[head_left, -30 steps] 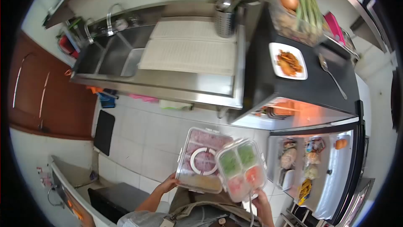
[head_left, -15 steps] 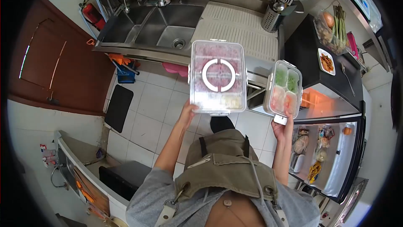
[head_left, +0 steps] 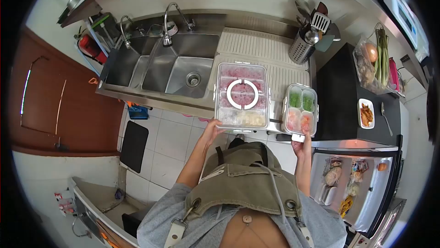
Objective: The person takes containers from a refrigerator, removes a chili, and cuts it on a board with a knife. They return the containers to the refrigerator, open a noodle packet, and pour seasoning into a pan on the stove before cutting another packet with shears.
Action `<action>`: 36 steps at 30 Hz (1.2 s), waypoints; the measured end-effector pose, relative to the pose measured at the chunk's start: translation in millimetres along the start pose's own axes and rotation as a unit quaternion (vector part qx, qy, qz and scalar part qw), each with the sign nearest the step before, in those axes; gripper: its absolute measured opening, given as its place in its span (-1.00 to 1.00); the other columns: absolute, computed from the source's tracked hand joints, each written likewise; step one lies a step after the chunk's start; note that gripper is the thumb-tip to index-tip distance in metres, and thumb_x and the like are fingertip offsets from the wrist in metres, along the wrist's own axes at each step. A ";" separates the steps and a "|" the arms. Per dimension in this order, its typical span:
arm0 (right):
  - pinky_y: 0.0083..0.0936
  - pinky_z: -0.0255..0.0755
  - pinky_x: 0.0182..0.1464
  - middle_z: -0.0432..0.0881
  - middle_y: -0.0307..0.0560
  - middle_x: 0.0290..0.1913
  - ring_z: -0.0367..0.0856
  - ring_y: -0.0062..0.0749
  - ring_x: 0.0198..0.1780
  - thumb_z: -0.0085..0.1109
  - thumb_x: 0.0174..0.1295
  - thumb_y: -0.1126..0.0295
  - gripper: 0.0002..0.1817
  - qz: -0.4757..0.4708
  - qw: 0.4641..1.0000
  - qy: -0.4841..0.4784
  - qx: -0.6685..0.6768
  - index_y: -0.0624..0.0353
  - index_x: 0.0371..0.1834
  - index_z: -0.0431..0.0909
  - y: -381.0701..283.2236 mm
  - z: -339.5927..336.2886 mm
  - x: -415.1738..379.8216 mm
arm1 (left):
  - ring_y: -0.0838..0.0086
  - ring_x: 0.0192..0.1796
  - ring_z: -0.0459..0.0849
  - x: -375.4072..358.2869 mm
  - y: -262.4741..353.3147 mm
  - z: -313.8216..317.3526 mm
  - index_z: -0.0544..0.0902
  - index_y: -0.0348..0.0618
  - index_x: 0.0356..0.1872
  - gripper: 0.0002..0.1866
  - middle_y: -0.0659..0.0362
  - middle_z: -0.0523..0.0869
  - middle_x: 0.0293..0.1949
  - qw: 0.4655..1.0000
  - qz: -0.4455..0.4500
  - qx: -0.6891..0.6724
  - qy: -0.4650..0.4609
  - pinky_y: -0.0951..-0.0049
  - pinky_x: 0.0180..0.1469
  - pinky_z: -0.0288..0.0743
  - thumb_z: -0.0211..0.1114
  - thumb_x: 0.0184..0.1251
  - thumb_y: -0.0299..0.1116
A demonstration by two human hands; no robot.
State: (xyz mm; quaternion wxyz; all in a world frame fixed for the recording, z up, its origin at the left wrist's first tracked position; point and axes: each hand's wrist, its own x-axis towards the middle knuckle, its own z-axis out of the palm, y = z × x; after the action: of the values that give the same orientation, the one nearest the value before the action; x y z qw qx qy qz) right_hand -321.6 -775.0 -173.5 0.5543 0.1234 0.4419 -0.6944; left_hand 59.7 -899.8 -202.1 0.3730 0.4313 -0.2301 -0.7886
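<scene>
My left hand (head_left: 213, 131) grips the lower left corner of a large clear food container (head_left: 243, 95). Its lid has a white ring handle, and pink and pale yellow food shows in compartments through it. My right hand (head_left: 301, 143) is closed on the near end of a smaller clear food container (head_left: 300, 111). Inside that one are two green portions and two pinkish ones in white cups. Both containers are held up in front of me by the ribbed drainboard (head_left: 261, 46). The fingers beneath them are mostly hidden.
A double steel sink (head_left: 188, 71) with faucets lies left of the drainboard. On the right, a steel utensil holder (head_left: 301, 48) stands by the wall. A white dish of food (head_left: 366, 113) and a fork-like utensil (head_left: 387, 118) rest on the black fridge top (head_left: 337, 105). Below, the fridge door (head_left: 378, 188) hangs open.
I have moved closer to the counter, and the view has tilted up. Both containers are now nearer the drainboard, still in my hands. Less of the fridge's lit interior shows.
</scene>
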 end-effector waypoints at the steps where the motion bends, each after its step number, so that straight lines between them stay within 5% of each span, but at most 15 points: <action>1: -0.52 0.60 -0.33 0.61 -0.19 -0.24 0.64 -0.42 -0.32 0.23 0.03 0.34 -0.63 0.002 1.000 0.003 -0.001 0.08 -0.06 0.43 1.1 1.5 -0.9 | 0.28 0.05 0.54 -1.5 -1.9 -5.3 0.44 -0.30 -0.03 -0.60 0.03 0.53 0.01 1.000 -0.016 -0.015 -0.017 0.29 0.13 0.45 0.13 0.09 -0.36; 5: -0.56 0.56 -0.35 0.61 -0.22 -0.30 0.61 -0.48 -0.34 0.25 0.06 0.32 -0.70 0.007 1.000 0.018 -0.017 0.11 -0.16 0.44 8.5 10.4 -5.8 | 0.37 0.08 0.51 -2.1 4.7 -12.8 0.39 -0.27 0.08 -0.48 0.10 0.53 0.01 0.997 -0.069 0.031 -0.006 0.34 0.12 0.41 0.19 0.09 -0.26; 9: -0.55 0.48 -0.19 0.53 -0.20 -0.21 0.53 -0.50 -0.22 0.26 0.07 0.18 -0.57 -0.097 0.994 0.035 -0.048 0.13 -0.05 0.40 24.1 28.3 -26.4 | 0.46 0.06 0.52 -18.5 53.8 3.0 0.42 -0.23 0.13 -0.43 0.13 0.55 0.01 0.954 -0.155 0.256 0.006 0.44 0.06 0.44 0.24 0.15 -0.11; 11: -0.39 0.32 0.13 0.39 -0.12 0.02 0.39 -0.34 0.07 0.27 0.04 0.10 -0.36 -0.060 0.988 0.137 -0.045 0.01 0.18 0.25 40.9 -2.4 -23.1 | 0.45 -0.06 0.61 -17.6 70.9 -9.0 0.43 -0.25 0.12 -0.43 0.14 0.62 -0.10 0.917 -0.173 0.353 -0.069 0.46 0.01 0.48 0.19 0.23 -0.03; 12: -0.37 0.22 0.15 0.31 -0.14 0.02 0.30 -0.29 0.06 0.26 0.02 -0.02 -0.28 -0.041 0.975 0.210 -0.051 -0.06 0.22 0.19 53.1 8.2 -33.4 | 0.49 -0.15 0.63 -14.0 77.5 -13.9 0.46 -0.20 0.11 -0.46 0.18 0.64 -0.16 0.919 -0.172 0.352 -0.050 0.49 -0.04 0.48 0.16 0.27 0.00; 16: -0.44 0.30 0.10 0.37 -0.10 0.02 0.40 -0.32 -0.02 0.25 0.07 0.04 -0.31 0.085 0.981 0.088 -0.153 0.04 0.23 0.22 87.9 39.4 -73.0 | 0.54 -0.10 0.60 13.9 107.3 -13.9 0.51 -0.19 0.04 -0.51 0.20 0.62 -0.12 0.934 -0.142 0.327 -0.006 0.52 -0.03 0.47 0.16 0.27 -0.01; 18: -0.58 0.34 0.01 0.48 -0.09 -0.04 0.47 -0.46 -0.10 0.20 0.15 0.10 -0.42 0.132 0.905 -0.158 -0.372 0.19 0.16 0.32 96.7 66.7 -75.1 | 0.59 -0.13 0.57 28.8 110.1 -7.0 0.54 -0.16 -0.05 -0.61 0.25 0.61 -0.15 0.964 -0.063 0.257 0.014 0.55 -0.04 0.46 0.15 0.31 -0.06; 25: -0.69 0.33 -0.16 0.62 -0.13 -0.22 0.48 -0.64 -0.20 0.14 0.21 0.02 -0.56 0.145 0.842 -0.151 -0.498 0.24 -0.19 0.57 128.8 107.7 -51.6 | 0.67 -0.22 0.53 68.6 93.6 -22.5 0.53 -0.07 -0.13 -0.75 0.34 0.59 -0.22 0.987 -0.089 0.126 -0.048 0.61 -0.09 0.44 0.25 0.26 -0.20; 28: -0.72 0.31 -0.30 0.65 -0.19 -0.44 0.44 -0.67 -0.46 0.13 0.21 -0.01 -0.55 0.111 0.859 -0.112 -0.488 0.21 -0.47 0.59 138.7 110.1 -54.8 | 0.69 -0.24 0.53 61.8 105.6 -11.0 0.53 -0.06 -0.14 -0.77 0.34 0.60 -0.25 0.981 -0.053 0.188 -0.013 0.62 -0.15 0.44 0.27 0.24 -0.26; 33: -0.68 0.40 -0.19 0.68 -0.07 -0.39 0.57 -0.60 -0.36 0.12 0.24 0.06 -0.60 0.123 0.856 -0.140 -0.482 0.24 -0.43 0.59 124.6 120.7 -61.5 | 0.68 -0.30 0.57 59.8 123.3 -8.6 0.51 -0.11 -0.08 -0.74 0.32 0.62 -0.26 0.979 -0.074 0.186 -0.039 0.64 -0.28 0.47 0.25 0.24 -0.30; 36: -0.71 0.44 -0.23 0.68 -0.07 -0.37 0.62 -0.57 -0.37 0.16 0.21 0.18 -0.68 0.079 0.903 -0.144 -0.398 0.28 -0.29 0.58 87.5 177.3 -96.6 | 0.64 -0.31 0.58 54.4 149.2 10.7 0.50 -0.16 -0.11 -0.74 0.25 0.62 -0.28 0.988 -0.038 0.137 -0.060 0.64 -0.28 0.47 0.21 0.26 -0.27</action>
State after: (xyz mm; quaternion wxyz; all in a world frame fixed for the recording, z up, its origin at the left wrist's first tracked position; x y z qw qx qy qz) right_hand -153.8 -843.8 -48.7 0.6676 -0.1742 0.5860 -0.4249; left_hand 89.8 -1034.1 -122.1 0.2657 0.4383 -0.3418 -0.7877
